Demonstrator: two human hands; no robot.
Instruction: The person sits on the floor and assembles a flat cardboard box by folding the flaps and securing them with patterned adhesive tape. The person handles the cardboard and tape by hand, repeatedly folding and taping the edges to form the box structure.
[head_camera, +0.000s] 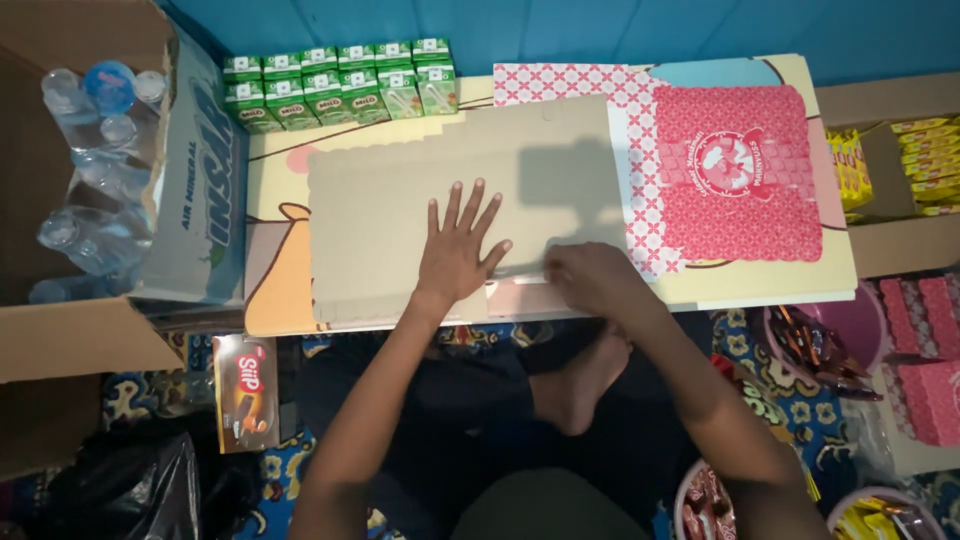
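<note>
Pressing flat cardboard (470, 190) on a low table (760, 285): left hand (455, 250) splayed, right hand (590, 278) curled, blue wall (600, 25) behind.

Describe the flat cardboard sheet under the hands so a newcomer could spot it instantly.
Start at the low table against the blue wall. The cardboard sheet lies flat across its left and middle, with the left hand spread on it and the right hand at its near edge. It is plain brown, unlike the red-and-white patterned sheet beside it.
</note>
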